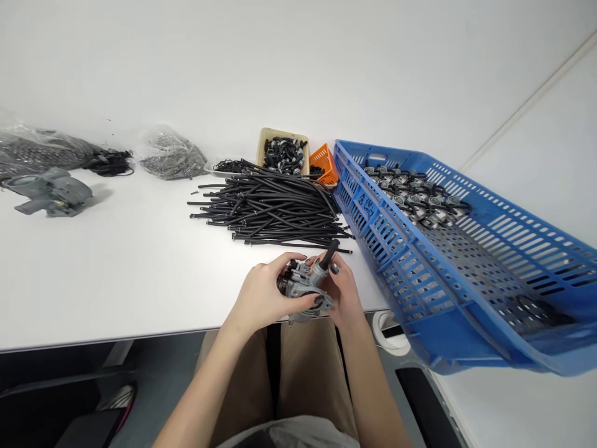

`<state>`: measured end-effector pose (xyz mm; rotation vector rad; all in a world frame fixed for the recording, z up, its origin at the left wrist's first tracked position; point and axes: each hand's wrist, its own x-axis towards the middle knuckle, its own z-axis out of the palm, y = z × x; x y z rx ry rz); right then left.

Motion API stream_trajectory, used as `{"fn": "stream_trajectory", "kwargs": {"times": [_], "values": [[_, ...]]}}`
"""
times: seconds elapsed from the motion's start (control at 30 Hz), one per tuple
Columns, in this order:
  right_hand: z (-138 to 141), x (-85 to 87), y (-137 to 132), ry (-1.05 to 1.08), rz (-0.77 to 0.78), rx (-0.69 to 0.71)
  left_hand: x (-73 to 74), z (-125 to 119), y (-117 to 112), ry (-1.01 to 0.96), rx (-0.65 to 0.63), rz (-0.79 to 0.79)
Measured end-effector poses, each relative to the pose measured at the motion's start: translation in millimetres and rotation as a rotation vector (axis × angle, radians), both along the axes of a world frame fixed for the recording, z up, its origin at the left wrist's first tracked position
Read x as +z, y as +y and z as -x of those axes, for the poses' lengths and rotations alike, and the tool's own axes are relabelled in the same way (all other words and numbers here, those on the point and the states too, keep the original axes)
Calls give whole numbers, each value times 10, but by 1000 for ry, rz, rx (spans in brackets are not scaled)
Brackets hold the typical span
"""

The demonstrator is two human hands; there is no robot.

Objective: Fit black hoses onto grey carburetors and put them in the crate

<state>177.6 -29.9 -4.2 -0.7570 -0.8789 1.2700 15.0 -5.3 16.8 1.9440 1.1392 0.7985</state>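
Both hands hold a grey metal carburetor (pixel 305 287) at the front edge of the table, above my lap. My left hand (pixel 268 292) wraps round its left side, with the thumb lying across the front. Fingers of my right hand (pixel 344 287) close on its right side, near a short black rubber piece (pixel 330 254) that sticks up at a tilt from the metal body. Part of the right hand is hidden behind the carburetor. Just beyond the hands lies a pile of black rubber hoses (pixel 275 208), several with small clips at their ends.
On the right stands a blue crate (pixel 405 249) with rows of carburetors (pixel 415 196). Behind the hoses are a cream tray (pixel 259 149) of small black and metal parts and an orange basket (pixel 330 168). Plastic bags (pixel 170 155) and another grey carburetor (pixel 51 191) are at left.
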Motion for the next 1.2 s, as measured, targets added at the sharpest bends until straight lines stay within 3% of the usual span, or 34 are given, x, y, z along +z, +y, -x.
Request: {"fn": "stream_trajectory", "kwargs": {"times": [0.2,0.5,0.8,1.2], "values": [[-6,6,-25,75,3,24,-12,2,11,-42,-7,17],[-18,-45,8,-134,-92,-23,42,-16,-23,13,-1,1],[-3,47,-40,23,-31,42,30,-4,-26,-15,-7,2],[-38,-45,-21,-146,-37,12,5,2,-23,-39,-15,1]]}}
